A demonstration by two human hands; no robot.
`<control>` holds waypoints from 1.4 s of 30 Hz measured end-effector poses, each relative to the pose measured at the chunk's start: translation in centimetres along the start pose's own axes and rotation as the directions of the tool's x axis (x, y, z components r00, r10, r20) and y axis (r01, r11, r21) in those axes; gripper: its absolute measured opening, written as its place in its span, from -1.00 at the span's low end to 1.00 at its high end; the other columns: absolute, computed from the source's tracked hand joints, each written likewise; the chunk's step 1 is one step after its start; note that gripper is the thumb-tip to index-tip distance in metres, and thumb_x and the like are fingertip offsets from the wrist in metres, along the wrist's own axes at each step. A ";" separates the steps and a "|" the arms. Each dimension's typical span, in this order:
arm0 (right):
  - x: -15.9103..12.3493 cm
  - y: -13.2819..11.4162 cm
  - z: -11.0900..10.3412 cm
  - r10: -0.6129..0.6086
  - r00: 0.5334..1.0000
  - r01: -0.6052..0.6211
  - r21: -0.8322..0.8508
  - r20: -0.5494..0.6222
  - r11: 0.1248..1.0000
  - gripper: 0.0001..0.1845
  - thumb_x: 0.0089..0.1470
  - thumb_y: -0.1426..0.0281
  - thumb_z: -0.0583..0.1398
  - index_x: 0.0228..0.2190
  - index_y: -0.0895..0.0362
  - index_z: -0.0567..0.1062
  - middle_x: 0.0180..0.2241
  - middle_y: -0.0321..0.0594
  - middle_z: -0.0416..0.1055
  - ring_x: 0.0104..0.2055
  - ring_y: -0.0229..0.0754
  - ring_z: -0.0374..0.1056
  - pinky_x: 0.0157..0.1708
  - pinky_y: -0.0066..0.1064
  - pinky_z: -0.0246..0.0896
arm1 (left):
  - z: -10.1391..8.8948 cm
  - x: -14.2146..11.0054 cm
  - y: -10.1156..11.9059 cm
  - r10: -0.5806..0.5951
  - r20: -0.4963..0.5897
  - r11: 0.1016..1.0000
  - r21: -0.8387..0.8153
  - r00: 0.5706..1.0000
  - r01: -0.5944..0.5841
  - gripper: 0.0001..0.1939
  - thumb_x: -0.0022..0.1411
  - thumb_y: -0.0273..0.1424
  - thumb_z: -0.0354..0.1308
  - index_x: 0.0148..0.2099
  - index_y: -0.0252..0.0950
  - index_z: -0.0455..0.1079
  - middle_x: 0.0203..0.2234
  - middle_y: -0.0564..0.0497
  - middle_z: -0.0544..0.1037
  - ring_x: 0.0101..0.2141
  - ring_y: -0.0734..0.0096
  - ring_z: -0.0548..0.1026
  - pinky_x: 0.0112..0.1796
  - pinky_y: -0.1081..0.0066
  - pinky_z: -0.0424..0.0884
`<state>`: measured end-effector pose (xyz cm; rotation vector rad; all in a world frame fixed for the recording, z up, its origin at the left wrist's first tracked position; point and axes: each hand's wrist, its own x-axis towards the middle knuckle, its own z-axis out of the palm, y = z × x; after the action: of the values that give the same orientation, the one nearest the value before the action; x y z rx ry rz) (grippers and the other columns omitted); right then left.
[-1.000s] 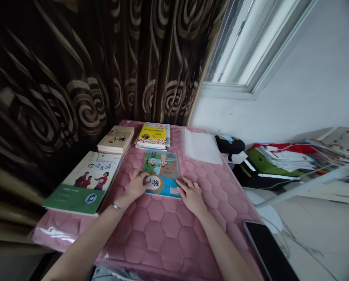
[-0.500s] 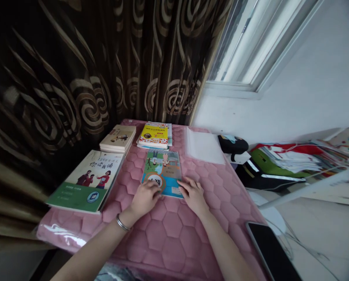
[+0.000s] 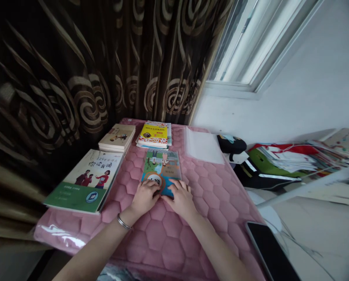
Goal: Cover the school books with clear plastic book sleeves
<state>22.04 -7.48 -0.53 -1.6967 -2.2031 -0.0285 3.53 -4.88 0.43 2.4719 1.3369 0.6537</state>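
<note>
A thin blue textbook (image 3: 166, 168) with cartoon figures and a round white label lies closed on the pink padded table cover (image 3: 165, 238), its cover print upside down to me. My left hand (image 3: 146, 195), a silver bangle on its wrist, is curled at the book's near left corner, with fingers and thumb pinching the edge. My right hand (image 3: 180, 195) rests across the near right part of the cover. Its fingers are stretched over the book and its thumb reaches toward my left thumb. Both hands hide the book's near edge.
To the left lies a stack of large green-and-white books (image 3: 82, 181), with tan books (image 3: 117, 137) behind it. A yellow-covered book stack (image 3: 154, 134) stands at the back. White sheets (image 3: 205, 144) lie back right. A phone (image 3: 270, 249) lies at the right edge. Bags and papers (image 3: 279, 158) are beyond.
My right hand has slid left from the book's right edge onto its near part, closer to my left hand. My left hand has stayed almost in place at the near left corner.
</note>
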 end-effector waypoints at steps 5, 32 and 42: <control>-0.6 1.1 0.2 0.003 1.000 -0.002 0.043 -0.029 0.999 -0.77 0.18 0.18 0.20 -0.20 0.02 0.53 0.10 -0.13 0.38 0.09 0.07 0.21 -0.06 -0.09 0.18 | -1.2 -0.8 -1.5 -0.046 -0.001 0.997 0.056 0.999 0.046 -0.78 0.18 -0.37 0.30 -0.09 -0.09 0.54 0.01 0.01 0.53 0.06 0.16 0.37 0.04 0.10 0.25; -3.6 5.8 -0.1 -0.016 0.996 0.017 0.014 -0.085 1.000 -0.75 0.20 0.23 0.14 -0.13 -0.07 0.56 0.09 -0.18 0.39 0.12 0.04 0.18 -0.01 -0.08 0.14 | -1.9 -2.7 -4.2 -0.096 -0.081 0.987 0.119 0.992 0.105 -0.78 0.17 -0.41 0.27 -0.11 -0.11 0.54 0.07 -0.04 0.45 0.07 0.08 0.34 0.04 0.01 0.28; -0.9 1.1 -1.1 -0.040 0.998 0.040 -0.003 0.042 0.999 -0.70 0.18 0.15 0.18 -0.16 0.07 0.49 0.14 -0.09 0.35 0.15 0.08 0.17 -0.03 -0.07 0.14 | 0.4 -0.3 0.1 -0.009 -0.023 0.998 0.068 1.000 0.011 -0.77 0.19 -0.37 0.26 -0.07 -0.15 0.51 0.02 -0.05 0.50 0.10 0.10 0.33 0.14 -0.06 0.08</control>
<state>23.53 -8.27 -0.02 -1.6700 -2.2684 -0.0081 3.66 -5.13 0.05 2.5163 1.4011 0.6458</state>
